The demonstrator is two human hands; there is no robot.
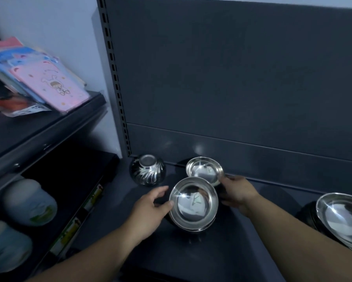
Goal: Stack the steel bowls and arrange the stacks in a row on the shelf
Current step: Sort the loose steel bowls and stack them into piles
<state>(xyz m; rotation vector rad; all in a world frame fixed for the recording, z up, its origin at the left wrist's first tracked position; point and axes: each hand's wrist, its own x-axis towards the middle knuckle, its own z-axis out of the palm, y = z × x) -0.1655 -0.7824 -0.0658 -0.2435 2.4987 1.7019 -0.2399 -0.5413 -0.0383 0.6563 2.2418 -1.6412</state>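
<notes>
Place: retail shop aisle.
Evidence: slotted shelf upright [114, 78], dark back panel [232, 68], packaged goods [49, 82], price strips [93, 197].

Dim, bluish light falls on a dark grey metal back panel [232, 68] with a slotted upright [114, 78] along its left edge. Left of it are a pale wall [59, 23] and a neighbouring black rack [49, 129].

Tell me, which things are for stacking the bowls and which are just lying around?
For the job: nested shiny steel bowls in the middle, held by the left hand; small steel bowl behind them; upside-down ribbed steel bowl; big steel bowls at the right edge; dark shelf.
Just lying about: pink cartoon packets; white round tubs.
</notes>
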